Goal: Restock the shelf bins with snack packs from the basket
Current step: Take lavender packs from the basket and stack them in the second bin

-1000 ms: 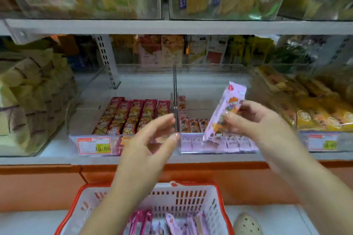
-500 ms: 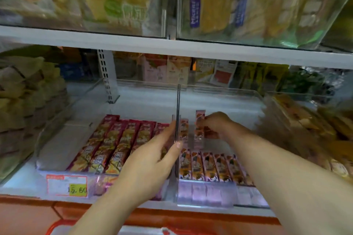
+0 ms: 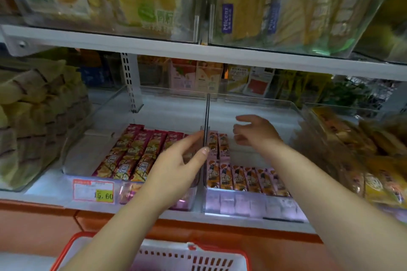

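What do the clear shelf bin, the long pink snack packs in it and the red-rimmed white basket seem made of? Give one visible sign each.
Clear shelf bin: probably rigid, glossy transparent plastic; goods show through its walls. Long pink snack packs: likely thin printed plastic film, slightly shiny. Red-rimmed white basket: apparently moulded plastic, given its evenly slotted wall.

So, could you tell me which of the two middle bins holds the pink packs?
The right-hand bin, which the open right hand reaches into; the left-hand bin holds red packs instead.
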